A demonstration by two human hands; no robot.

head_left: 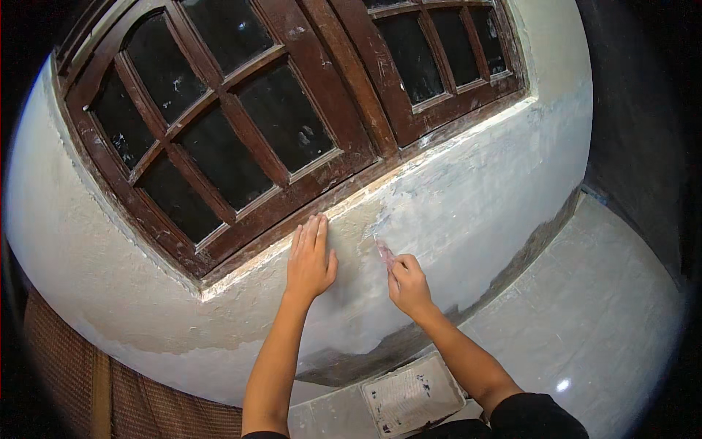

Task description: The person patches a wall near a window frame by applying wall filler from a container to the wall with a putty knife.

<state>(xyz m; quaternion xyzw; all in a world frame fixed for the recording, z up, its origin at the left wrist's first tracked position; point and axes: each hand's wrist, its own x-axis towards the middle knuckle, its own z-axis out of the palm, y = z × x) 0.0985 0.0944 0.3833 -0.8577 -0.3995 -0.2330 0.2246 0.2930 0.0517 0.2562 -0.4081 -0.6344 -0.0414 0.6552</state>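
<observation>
My left hand [312,260] lies flat on the wall [468,212] just below the window's lower edge, fingers stretched out and holding nothing. To its right, my right hand [409,287] is closed around a small scraper [385,254] with a pinkish, smeared handle. The scraper's tip points up and left and reaches a rough, bluish-grey patch [380,219] of the wall. Its blade is small and hard to make out. Around the patch, the left part of the wall is beige and uneven, while the right part is whiter.
Above my hands is a brown wooden window [292,95] with dark panes and white smears. A shallow pale tray [412,395] with dark flecks sits on the grey tiled floor [585,293]. Brown woven material [168,395] fills the lower left. A dark surface [636,132] borders the right.
</observation>
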